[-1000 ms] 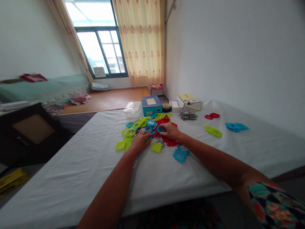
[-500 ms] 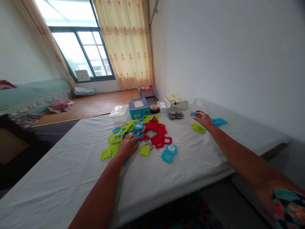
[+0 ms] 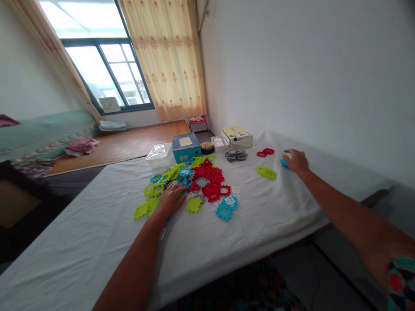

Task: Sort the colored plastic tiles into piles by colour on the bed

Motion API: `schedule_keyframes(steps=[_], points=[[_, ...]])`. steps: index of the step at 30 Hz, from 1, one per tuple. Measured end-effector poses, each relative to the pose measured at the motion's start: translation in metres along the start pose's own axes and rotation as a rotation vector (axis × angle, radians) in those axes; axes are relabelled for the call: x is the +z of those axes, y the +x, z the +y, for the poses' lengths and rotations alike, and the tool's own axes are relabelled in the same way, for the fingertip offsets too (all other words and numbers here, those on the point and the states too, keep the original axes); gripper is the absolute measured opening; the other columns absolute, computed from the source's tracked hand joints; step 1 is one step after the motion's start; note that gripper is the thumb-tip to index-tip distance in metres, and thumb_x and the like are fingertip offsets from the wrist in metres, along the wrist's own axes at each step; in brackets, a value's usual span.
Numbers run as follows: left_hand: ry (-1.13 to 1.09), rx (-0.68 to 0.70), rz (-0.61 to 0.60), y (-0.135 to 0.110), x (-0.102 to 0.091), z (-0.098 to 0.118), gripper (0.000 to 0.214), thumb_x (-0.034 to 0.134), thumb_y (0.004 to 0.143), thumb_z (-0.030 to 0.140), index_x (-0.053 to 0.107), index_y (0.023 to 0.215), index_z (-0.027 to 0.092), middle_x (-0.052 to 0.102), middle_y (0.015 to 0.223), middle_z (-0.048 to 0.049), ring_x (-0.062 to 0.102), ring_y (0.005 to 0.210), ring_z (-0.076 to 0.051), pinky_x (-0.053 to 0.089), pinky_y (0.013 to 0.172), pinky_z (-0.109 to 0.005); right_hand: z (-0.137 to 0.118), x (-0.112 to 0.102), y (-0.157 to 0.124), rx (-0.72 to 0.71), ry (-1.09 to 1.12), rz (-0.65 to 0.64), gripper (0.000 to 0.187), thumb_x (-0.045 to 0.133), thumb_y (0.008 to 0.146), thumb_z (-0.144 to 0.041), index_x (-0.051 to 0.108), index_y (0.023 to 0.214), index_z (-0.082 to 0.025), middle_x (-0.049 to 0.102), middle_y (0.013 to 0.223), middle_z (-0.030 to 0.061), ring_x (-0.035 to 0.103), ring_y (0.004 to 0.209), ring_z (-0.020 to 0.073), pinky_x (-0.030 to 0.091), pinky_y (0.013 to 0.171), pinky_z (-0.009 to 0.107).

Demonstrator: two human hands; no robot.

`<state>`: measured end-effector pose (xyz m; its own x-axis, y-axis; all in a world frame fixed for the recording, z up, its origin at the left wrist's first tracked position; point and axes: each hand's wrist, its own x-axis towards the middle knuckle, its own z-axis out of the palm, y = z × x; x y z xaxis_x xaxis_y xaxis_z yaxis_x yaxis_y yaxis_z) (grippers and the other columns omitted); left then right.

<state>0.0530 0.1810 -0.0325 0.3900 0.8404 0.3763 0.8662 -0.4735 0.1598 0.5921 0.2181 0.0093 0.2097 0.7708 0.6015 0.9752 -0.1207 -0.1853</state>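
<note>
My left hand point(image 3: 170, 200) lies on the near left part of a mixed heap of plastic building pieces, its fingers stretched out and loose. Around it are lime green pieces point(image 3: 142, 211), red pieces point(image 3: 212, 192) and blue pieces point(image 3: 224, 211), with small white window-like frames point(image 3: 235, 190) among them. To the right, my right hand point(image 3: 297, 161) hovers just over a group of blue pieces point(image 3: 284, 163), partly hidden by the hand. Its thumb and fingers are apart, with nothing visible between them. Left of that hand lie sorted green pieces point(image 3: 266, 172) and red pieces point(image 3: 265, 152).
Grey pieces point(image 3: 236, 154) are stacked before a yellow and white box point(image 3: 237, 136). Beside it stand a small white box point(image 3: 219, 144), a round tin point(image 3: 207, 148), a blue box point(image 3: 186, 147) and a clear plastic tub point(image 3: 159, 156). A wall borders the white-covered table point(image 3: 246, 242) on the right.
My right hand has moved right from the red pieces to the blue group and let go of the blue piece it held. My left hand stays on the heap.
</note>
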Motion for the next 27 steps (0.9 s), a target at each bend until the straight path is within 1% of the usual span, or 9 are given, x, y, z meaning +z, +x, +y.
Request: schedule_keyframes(steps=[3,4,6,8,12,15,21,24,27], points=[[-0.003,-0.004,-0.010,0.000,-0.002,0.002,0.033,0.052,0.091,0.040,0.067,0.117,0.027,0.065,0.117,-0.0045,0.057,0.112,-0.023,0.044,0.102,-0.039,-0.055,0.010,-0.009,-0.169,0.143,-0.143,0.027,0.059,0.091,-0.040,0.066,0.110,-0.021,0.068,0.109,0.0061,0.065,0.092,0.0171,0.053,0.083,0.030],[-0.003,-0.003,-0.015,0.000,-0.003,0.003,0.033,0.052,0.091,0.040,0.067,0.117,0.026,0.065,0.117,-0.0045,0.057,0.113,-0.023,0.044,0.103,-0.039,-0.077,0.013,-0.015,-0.260,0.228,-0.229,0.025,0.061,0.089,-0.040,0.068,0.105,-0.022,0.070,0.103,0.0044,0.066,0.087,0.0159,0.053,0.080,0.027],[-0.004,0.000,-0.019,0.000,-0.004,0.004,0.033,0.052,0.091,0.040,0.067,0.117,0.026,0.065,0.117,-0.0045,0.057,0.113,-0.023,0.043,0.104,-0.040,-0.123,0.018,-0.030,-0.503,0.495,-0.497,0.023,0.061,0.088,-0.036,0.070,0.102,-0.021,0.072,0.095,0.0037,0.067,0.081,0.0149,0.053,0.075,0.025],[-0.011,-0.001,-0.020,-0.001,-0.006,0.005,0.033,0.052,0.091,0.040,0.067,0.116,0.026,0.066,0.116,-0.0046,0.057,0.112,-0.023,0.042,0.104,-0.040,-0.162,0.019,-0.047,-0.664,0.675,-0.668,0.023,0.062,0.087,-0.034,0.070,0.104,-0.019,0.072,0.095,0.0049,0.067,0.079,0.0151,0.052,0.074,0.025],[-0.033,-0.004,-0.012,-0.002,-0.007,0.006,0.030,0.054,0.090,0.037,0.068,0.114,0.027,0.066,0.114,-0.0041,0.058,0.111,-0.022,0.039,0.108,-0.041,-0.211,0.019,-0.066,-0.826,0.609,-0.670,0.049,0.076,0.074,-0.041,0.067,0.115,-0.017,0.067,0.110,0.0114,0.065,0.093,0.0216,0.050,0.081,0.031],[-0.040,-0.004,-0.007,-0.002,-0.007,0.006,0.029,0.055,0.090,0.036,0.068,0.115,0.027,0.066,0.114,-0.0038,0.057,0.111,-0.021,0.039,0.109,-0.041,-0.227,0.020,-0.067,-0.903,0.498,-0.670,0.061,0.082,0.067,-0.041,0.065,0.120,-0.016,0.066,0.111,0.0136,0.064,0.098,0.0248,0.049,0.083,0.032],[-0.046,-0.005,-0.011,-0.002,-0.006,0.005,0.029,0.055,0.090,0.036,0.068,0.115,0.027,0.066,0.115,-0.0046,0.056,0.113,-0.022,0.042,0.105,-0.040,-0.243,0.012,-0.070,-0.891,0.441,-0.598,0.055,0.072,0.076,-0.045,0.064,0.124,-0.019,0.071,0.102,0.0121,0.067,0.091,0.0256,0.050,0.075,0.031],[-0.050,-0.005,0.003,-0.003,-0.005,0.003,0.030,0.055,0.090,0.037,0.068,0.115,0.028,0.066,0.114,-0.0043,0.057,0.112,-0.022,0.043,0.104,-0.039,-0.239,0.011,-0.068,-0.861,0.482,-0.547,0.053,0.072,0.076,-0.045,0.065,0.122,-0.020,0.072,0.099,0.0104,0.068,0.088,0.0243,0.050,0.074,0.031],[-0.041,0.008,0.012,-0.003,-0.003,0.001,0.030,0.055,0.090,0.038,0.068,0.115,0.028,0.066,0.113,-0.0042,0.057,0.112,-0.022,0.042,0.105,-0.039,-0.213,0.022,-0.044,-0.742,0.555,-0.487,0.049,0.071,0.075,-0.037,0.065,0.120,-0.018,0.071,0.103,0.0095,0.067,0.087,0.0201,0.050,0.077,0.028]])
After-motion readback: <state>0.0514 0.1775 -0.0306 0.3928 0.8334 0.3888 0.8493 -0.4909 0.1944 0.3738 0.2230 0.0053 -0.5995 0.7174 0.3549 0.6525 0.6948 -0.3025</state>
